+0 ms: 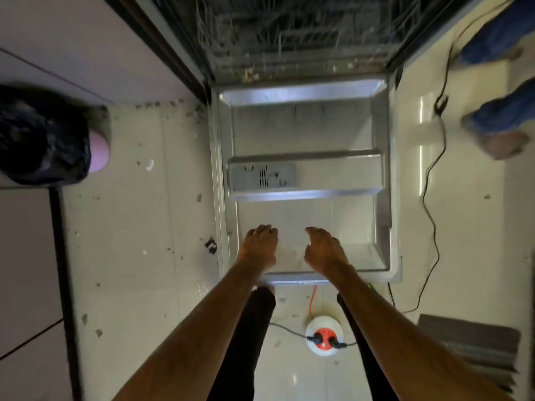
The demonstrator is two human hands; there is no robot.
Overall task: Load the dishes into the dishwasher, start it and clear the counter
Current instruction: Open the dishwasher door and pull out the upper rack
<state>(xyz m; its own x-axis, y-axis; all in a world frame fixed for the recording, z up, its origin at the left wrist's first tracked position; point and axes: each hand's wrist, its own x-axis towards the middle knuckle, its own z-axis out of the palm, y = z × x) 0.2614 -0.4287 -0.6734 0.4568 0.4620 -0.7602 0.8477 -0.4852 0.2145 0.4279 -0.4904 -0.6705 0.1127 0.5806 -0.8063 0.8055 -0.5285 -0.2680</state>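
The dishwasher door [304, 134] lies folded down flat in front of me, its steel inner face up, with a grey detergent compartment [262, 177] on its left half. Behind it the dark tub shows a wire rack [289, 33]; the blur hides whether anything is in the rack. My left hand [257, 248] and my right hand [325, 250] hover side by side over the door's near end, fingers loosely bent, holding nothing. No dishes are visible.
A bin lined with a black bag [43, 140] stands at the left. A white and orange extension reel [324, 335] sits on the floor between my legs, cables trailing right. Another person's legs [503, 111] stand at the right. A dark mat [469, 345] lies lower right. Debris speckles the tiles.
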